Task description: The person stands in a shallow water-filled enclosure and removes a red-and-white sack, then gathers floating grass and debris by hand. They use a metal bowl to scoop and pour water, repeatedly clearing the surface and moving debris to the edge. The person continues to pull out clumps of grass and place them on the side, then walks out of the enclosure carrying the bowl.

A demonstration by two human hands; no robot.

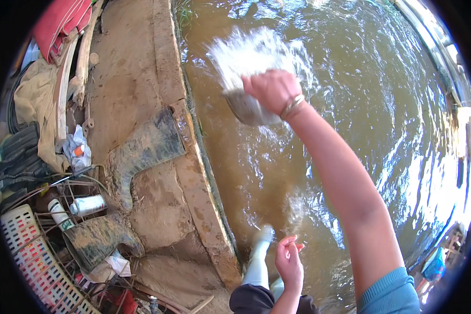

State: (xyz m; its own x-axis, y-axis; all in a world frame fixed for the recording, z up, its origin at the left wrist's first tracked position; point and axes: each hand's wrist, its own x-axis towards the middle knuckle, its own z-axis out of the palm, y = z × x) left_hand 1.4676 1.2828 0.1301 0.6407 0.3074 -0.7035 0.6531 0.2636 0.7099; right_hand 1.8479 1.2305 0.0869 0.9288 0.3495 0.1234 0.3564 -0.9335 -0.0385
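Fingers (262, 82) closed on a grey bowl (250, 111) amid splashing brown water (369, 112), the right hand (276, 93) is seemingly flinging water, the left hand (290, 266) is curling loosely, apparently empty, and the next stroke is likely demanding a firm grip.

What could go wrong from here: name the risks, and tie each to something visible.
1. The right hand grips a blurred greyish object amid splashing water; a wet grip might slip.
2. The pale boot stands where the brown water hides the bottom, so footing could be unsure.
3. The muddy boot nearest the water lies with its top close to the ledge's edge; a knock might tip it in.
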